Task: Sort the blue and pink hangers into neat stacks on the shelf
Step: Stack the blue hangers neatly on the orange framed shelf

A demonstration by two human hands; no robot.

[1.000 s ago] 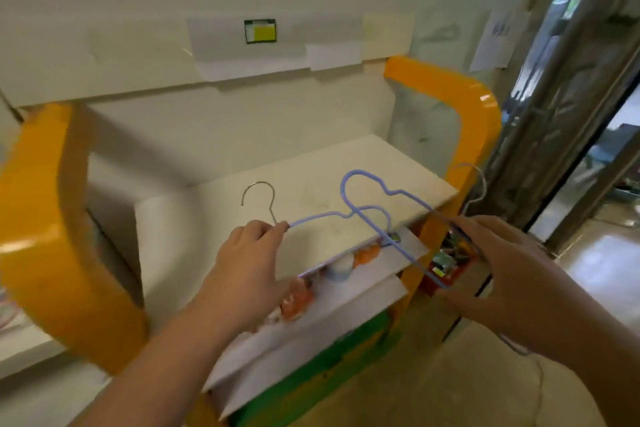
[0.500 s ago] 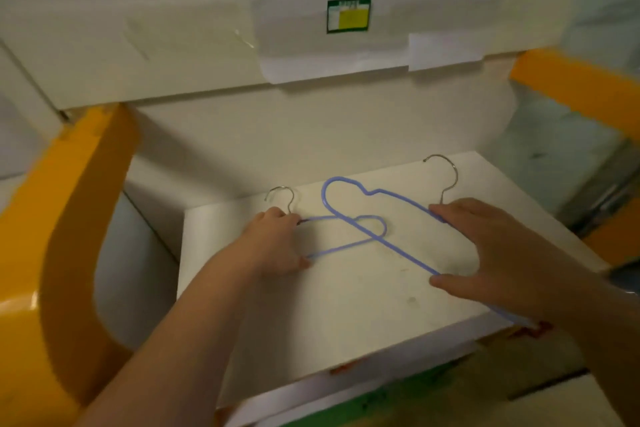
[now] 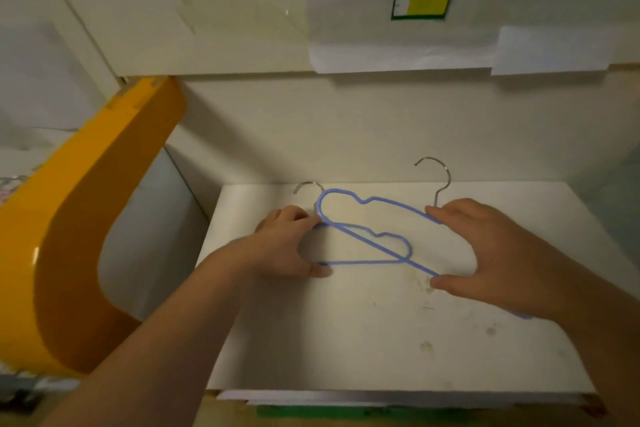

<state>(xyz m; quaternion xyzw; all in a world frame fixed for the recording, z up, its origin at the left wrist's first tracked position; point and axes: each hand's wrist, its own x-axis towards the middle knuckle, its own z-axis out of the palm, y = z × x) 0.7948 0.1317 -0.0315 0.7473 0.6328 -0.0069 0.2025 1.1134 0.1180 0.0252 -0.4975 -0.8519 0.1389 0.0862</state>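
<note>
Both hands have brought their hangers in from the shelf's front edge and set them down flat toward its back edge, so the step has moved from carrying to aligning. Left hand [image 3: 289, 246] pinches the smaller blue hanger [image 3: 374, 255] at its left end, fingers curled over the neck near the hook and thumb pressed at the lower bar; this hanger lies near the back-left corner of the white shelf [image 3: 381, 340]. Right hand [image 3: 485, 253] spans the larger blue hanger [image 3: 377, 215], fingertips on its upper bar just below the metal hook [image 3: 440, 180] and thumb against the lower bar, fingers arched rather than flat. That hanger lies slantwise, its rounded end over the other hanger's neck, its far end hidden under the right wrist near the right edge. The two cross instead of nesting, so I judge the blue stack is begun but not neat; the hooks need bringing together. No pink hanger lies on the shelf. Both forearms reach in from the front edge, wrists low over the surface.
</note>
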